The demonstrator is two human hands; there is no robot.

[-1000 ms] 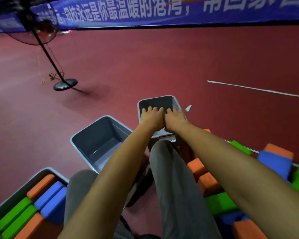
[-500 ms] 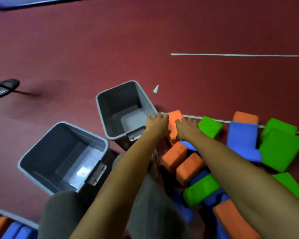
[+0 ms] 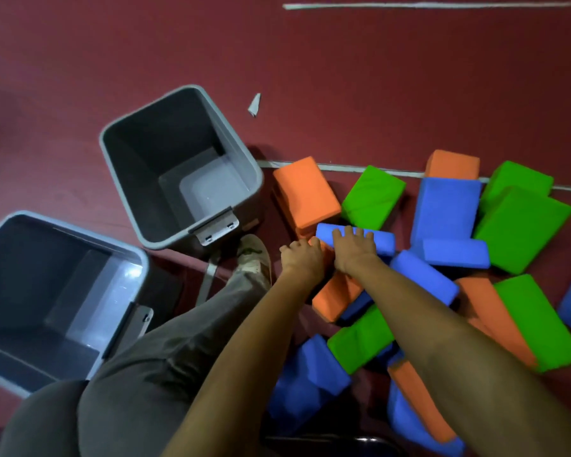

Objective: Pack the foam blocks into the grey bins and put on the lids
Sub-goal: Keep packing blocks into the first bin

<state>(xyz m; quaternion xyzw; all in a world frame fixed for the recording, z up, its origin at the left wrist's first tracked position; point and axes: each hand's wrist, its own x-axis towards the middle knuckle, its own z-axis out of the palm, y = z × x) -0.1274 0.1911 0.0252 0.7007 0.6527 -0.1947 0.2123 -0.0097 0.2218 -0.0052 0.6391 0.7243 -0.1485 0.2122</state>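
At the far left of the red floor (image 3: 343, 77) stands the near grey bin (image 3: 0, 225), open-topped, its bare bottom showing and a latch on the rim that faces the person. Just beyond it to the right stands the second grey bin (image 3: 136, 166), also open-topped with its bottom showing, tilted a little in view. Between the bins and the blocks stretches the person's leg in grey trousers (image 3: 185, 341), ending in a pale shoe (image 3: 254, 255) near the second bin's latch.

Right of the shoe, the left hand (image 3: 302, 257) sits with bent fingers on the end of an orange block (image 3: 337, 288); whether it grips the block I cannot tell. Touching it, the right hand (image 3: 355, 247) lies flat, fingers spread, on top of a blue block (image 3: 384, 240).

Around and right of the hands the foam blocks lie in a loose heap on the floor: an orange one (image 3: 305, 192) just beside the second bin, a green one (image 3: 373, 196), a tall blue one (image 3: 445, 209), a big green one (image 3: 521, 229).
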